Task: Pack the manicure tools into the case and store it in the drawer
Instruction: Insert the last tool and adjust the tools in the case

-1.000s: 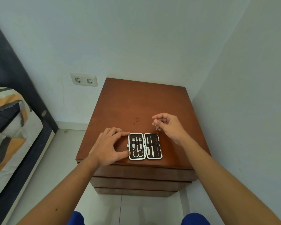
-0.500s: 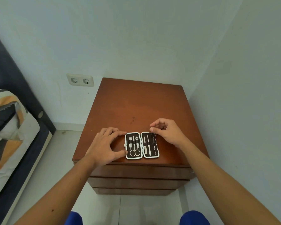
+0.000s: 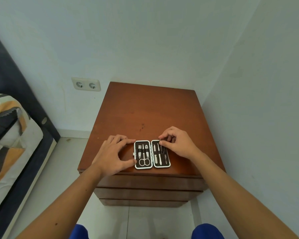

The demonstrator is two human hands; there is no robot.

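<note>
A small manicure case (image 3: 152,154) with a white rim and dark lining lies open flat near the front edge of a brown wooden nightstand (image 3: 145,109). Its left half holds scissors (image 3: 144,161) and two clippers; its right half holds several thin tools. My left hand (image 3: 113,155) rests against the case's left side, thumb and index finger on its edge. My right hand (image 3: 177,143) pinches a thin metal tool (image 3: 160,145) by its top end, with the shaft lying down into the right half of the case.
The nightstand has closed drawer fronts (image 3: 150,182) below its top. A white wall stands close on the right and behind. A double socket (image 3: 86,84) is on the back wall. A bed with a patterned cover (image 3: 9,135) is at the left, over pale floor tiles.
My right hand has come down and left with the thin tool, from above the case's top right corner into its right half. My left hand has stayed on the case.
</note>
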